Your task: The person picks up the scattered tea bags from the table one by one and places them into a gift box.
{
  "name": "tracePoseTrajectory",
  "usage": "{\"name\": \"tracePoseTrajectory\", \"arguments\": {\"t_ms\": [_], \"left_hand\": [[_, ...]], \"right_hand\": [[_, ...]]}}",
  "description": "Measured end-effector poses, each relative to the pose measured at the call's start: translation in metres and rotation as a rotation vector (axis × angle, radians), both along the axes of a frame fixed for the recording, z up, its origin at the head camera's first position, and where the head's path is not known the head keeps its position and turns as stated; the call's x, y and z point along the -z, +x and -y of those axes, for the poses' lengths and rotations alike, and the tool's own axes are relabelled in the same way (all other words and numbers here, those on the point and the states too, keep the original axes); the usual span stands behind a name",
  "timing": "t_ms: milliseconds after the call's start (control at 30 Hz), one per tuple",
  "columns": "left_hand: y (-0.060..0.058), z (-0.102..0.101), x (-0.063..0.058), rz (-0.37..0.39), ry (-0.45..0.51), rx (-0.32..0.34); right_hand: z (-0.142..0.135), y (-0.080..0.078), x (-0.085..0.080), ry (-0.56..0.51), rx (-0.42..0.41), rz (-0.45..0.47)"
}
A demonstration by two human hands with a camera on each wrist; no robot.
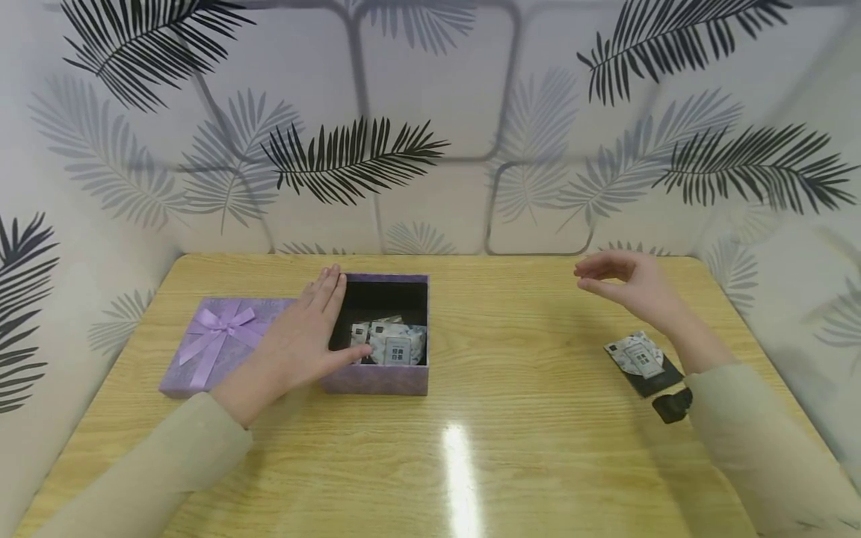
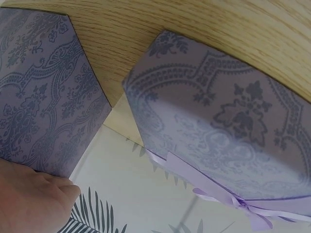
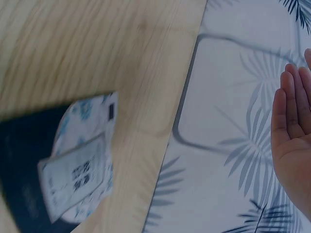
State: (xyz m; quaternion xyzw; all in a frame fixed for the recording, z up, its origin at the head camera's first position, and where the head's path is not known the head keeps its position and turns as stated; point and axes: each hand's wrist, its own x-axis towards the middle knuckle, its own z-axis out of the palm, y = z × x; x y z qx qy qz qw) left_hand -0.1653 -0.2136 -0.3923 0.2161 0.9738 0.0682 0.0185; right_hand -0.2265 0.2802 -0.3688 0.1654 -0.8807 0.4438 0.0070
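Observation:
My left hand lies along the left wall of a purple patterned box, its fingers stretched toward the back corner and its thumb over the near rim. Inside the dark interior are several white-and-blue printed packets. In the left wrist view the fingers touch the box's side. Raised above the table at the right is my right hand, fingers loosely bent and holding nothing. Below it lies a black-and-white sachet, which the right wrist view shows with a pale label.
Left of the box sits its purple lid with a lilac ribbon bow, partly behind the left forearm. A small black object is beside the right sleeve. The wooden table ends at a leaf-patterned wall covering.

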Motion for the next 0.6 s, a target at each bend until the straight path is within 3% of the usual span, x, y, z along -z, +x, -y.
{"name": "tracePoseTrajectory", "arguments": {"t_ms": [333,600], "left_hand": [[0.0,0.0,-0.001,0.008,-0.004,-0.003],[0.0,-0.001,-0.001,-0.003,-0.002,0.0]], "right_hand": [[-0.052,0.012,0.013,0.04,0.093,-0.017],[-0.083,0.021,0.024,0.083,0.144,0.045]]}}
